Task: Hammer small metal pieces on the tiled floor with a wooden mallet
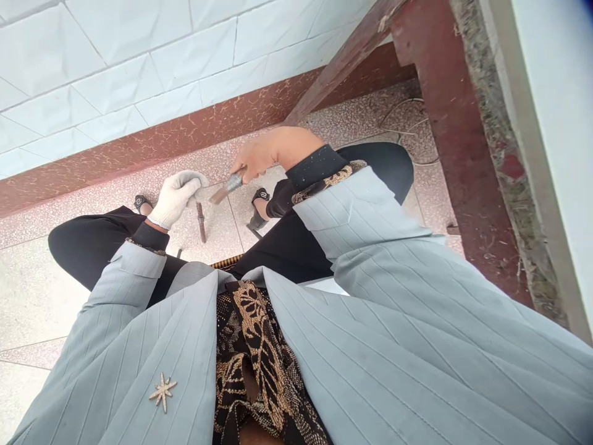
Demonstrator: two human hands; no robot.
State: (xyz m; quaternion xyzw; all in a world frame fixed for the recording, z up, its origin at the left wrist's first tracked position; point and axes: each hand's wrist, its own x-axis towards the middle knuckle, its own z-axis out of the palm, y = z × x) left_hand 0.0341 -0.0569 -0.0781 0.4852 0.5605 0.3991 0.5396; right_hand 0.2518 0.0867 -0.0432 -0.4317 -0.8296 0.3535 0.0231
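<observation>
Brush at centre of frame, grasped by the bare right hand; fingers wrap the handle close to the metal band, probably for firm control of the tip. Bristles slant down-left, towards the gloved left hand. Fingers of that hand are curled in a pinch; a brown rod shows just below them (its top is partly hidden, so I cannot tell whether it is gripped). The glove presumably shields the hand nearest the bristles.

Edges: the red skirting crosses the upper left beneath the tiled wall, limiting reach upward in the frame. A red diagonal brace comes down from the upper right behind the right wrist, and a red post bounds the right side. Spread knees leave a pocket of speckled floor around the rod; the widest run of floor lies at left.
</observation>
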